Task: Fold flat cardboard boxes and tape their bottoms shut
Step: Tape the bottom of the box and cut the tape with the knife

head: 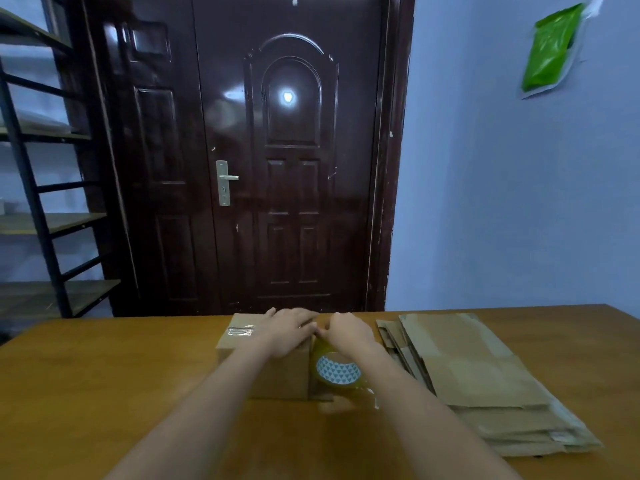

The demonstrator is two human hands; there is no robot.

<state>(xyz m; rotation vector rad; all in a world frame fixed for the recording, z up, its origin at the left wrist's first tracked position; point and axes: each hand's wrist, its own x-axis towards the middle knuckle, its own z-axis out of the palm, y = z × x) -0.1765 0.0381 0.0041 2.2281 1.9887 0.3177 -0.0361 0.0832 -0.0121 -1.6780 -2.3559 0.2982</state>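
Note:
A folded cardboard box (242,344) stands on the wooden table (104,375) in the middle, with a strip of clear tape (240,331) across its top at the left. My left hand (289,329) lies flat on the box's top, fingers straight, pressing down near its right edge. My right hand (348,332) is curled at that same edge and seems to pinch the tape's end. A roll of clear tape (337,370) with a white patterned core hangs just below my right wrist, against the box's right side.
A stack of flat cardboard boxes (478,375) lies on the table to the right. Behind the table is a dark brown door (291,168). A metal shelf rack (38,202) stands at the left. A green bag (550,46) hangs on the blue wall.

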